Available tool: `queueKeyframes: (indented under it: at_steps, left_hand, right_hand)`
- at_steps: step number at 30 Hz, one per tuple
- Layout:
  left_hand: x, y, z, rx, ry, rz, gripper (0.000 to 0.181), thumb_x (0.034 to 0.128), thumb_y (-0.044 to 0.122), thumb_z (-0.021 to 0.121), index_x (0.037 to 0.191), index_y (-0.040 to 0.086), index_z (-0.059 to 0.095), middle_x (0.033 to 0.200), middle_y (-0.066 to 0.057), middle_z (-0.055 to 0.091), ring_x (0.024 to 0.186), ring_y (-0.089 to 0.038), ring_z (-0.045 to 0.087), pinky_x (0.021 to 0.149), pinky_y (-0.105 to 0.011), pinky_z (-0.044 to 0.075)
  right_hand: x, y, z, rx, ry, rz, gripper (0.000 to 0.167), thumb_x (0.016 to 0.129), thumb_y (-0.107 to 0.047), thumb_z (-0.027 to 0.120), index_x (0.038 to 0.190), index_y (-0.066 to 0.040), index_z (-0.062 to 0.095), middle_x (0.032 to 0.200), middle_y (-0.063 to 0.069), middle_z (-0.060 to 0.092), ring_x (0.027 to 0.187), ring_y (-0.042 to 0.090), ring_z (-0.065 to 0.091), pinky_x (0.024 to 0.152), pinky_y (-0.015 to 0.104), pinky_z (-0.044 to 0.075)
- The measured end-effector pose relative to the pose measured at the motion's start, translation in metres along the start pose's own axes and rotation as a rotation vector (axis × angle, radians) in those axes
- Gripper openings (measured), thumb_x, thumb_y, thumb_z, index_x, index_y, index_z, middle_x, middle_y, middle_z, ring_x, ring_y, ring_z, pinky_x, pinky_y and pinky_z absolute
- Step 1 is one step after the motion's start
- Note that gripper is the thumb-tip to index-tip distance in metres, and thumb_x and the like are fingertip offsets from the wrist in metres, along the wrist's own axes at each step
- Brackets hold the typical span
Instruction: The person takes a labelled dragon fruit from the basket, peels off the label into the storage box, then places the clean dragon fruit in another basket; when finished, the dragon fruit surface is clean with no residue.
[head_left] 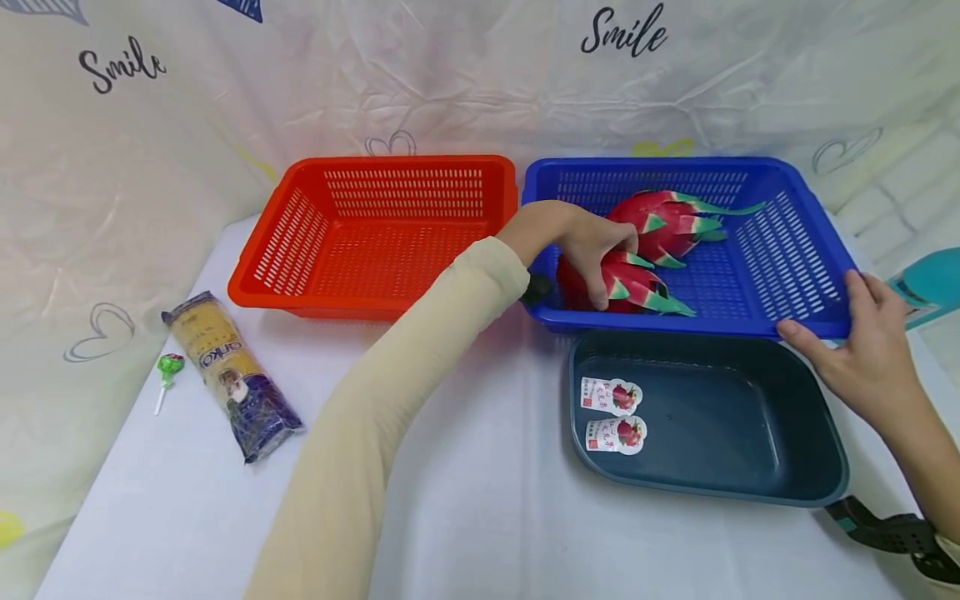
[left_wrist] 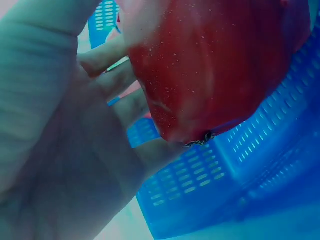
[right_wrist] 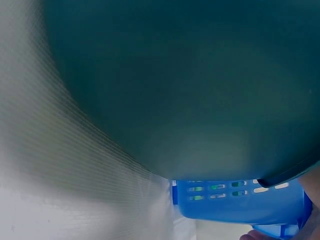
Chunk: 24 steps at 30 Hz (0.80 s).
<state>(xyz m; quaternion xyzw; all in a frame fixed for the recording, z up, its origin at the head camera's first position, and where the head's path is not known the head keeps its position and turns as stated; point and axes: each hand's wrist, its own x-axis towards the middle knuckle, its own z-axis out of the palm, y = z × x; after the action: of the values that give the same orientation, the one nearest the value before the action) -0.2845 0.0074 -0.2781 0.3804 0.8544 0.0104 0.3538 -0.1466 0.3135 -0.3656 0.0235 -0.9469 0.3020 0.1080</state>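
Note:
My left hand (head_left: pixel 592 246) reaches into the blue basket (head_left: pixel 772 287) and grips the nearer dragon fruit (head_left: pixel 633 292), thumb on its front side. In the left wrist view, that red fruit (left_wrist: pixel 210 65) fills the upper part, with the fingers curved along it. A second dragon fruit (head_left: pixel 667 225), pink-red with green scales, lies just behind it in the same basket. My right hand (head_left: pixel 873 350) holds the basket's front right corner, its thumb at the front rim and its fingers at the right side. Only a bit of that hand shows in the right wrist view.
A red basket (head_left: pixel 405 310) stands left of the blue one. In front is a dark teal tub (head_left: pixel 712 417) with two stickers (head_left: pixel 615 435) inside. At left lie a yellow-blue packet (head_left: pixel 232 375) and a lollipop (head_left: pixel 170 367). A turquoise object (head_left: pixel 930 279) is at far right.

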Motion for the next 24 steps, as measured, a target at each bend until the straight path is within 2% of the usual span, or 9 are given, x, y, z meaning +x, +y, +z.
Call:
queueKeyframes:
  at_steps: [5, 9, 18, 24]
  left_hand:
    - [0.0002, -0.0036, 0.0000, -0.064, 0.011, 0.019, 0.088, 0.0790, 0.052, 0.073, 0.144, 0.020, 0.024, 0.154, 0.002, 0.027, 0.139, -0.009, 0.028, 0.110, -0.021, 0.039]
    - [0.0000, -0.0046, 0.0014, -0.087, 0.021, 0.025, 0.088, 0.0785, 0.051, 0.074, 0.144, 0.019, 0.025, 0.153, 0.001, 0.029, 0.139, -0.010, 0.029, 0.109, -0.021, 0.040]
    - [-0.0026, -0.0031, 0.0024, -0.072, 0.027, 0.026, 0.087, 0.0801, 0.052, 0.072, 0.145, 0.019, 0.024, 0.155, 0.001, 0.027, 0.140, -0.010, 0.028, 0.112, -0.022, 0.037]
    - [-0.0034, -0.0045, 0.0050, -0.095, 0.041, 0.022, 0.086, 0.0799, 0.052, 0.072, 0.145, 0.022, 0.025, 0.154, 0.002, 0.029, 0.139, -0.010, 0.030, 0.109, -0.023, 0.041]
  right_hand:
    - [0.0001, -0.0002, -0.0001, 0.003, 0.001, 0.003, 0.089, 0.095, -0.038, 0.057, 0.152, 0.008, 0.006, 0.154, 0.036, 0.002, 0.132, 0.066, 0.015, 0.096, 0.078, 0.019]
    - [0.0004, 0.0008, 0.0003, 0.000, -0.002, 0.001, 0.090, 0.095, -0.038, 0.058, 0.152, 0.007, 0.006, 0.154, 0.036, 0.002, 0.132, 0.066, 0.015, 0.096, 0.078, 0.019]
    - [0.0010, 0.0006, -0.0005, 0.006, -0.011, 0.012, 0.090, 0.094, -0.039, 0.058, 0.153, 0.006, 0.006, 0.155, 0.035, 0.002, 0.132, 0.067, 0.015, 0.097, 0.079, 0.019]
    - [-0.0004, -0.0003, -0.0009, 0.008, -0.015, 0.019, 0.090, 0.094, -0.037, 0.058, 0.153, 0.006, 0.005, 0.155, 0.035, 0.001, 0.133, 0.066, 0.013, 0.096, 0.078, 0.018]
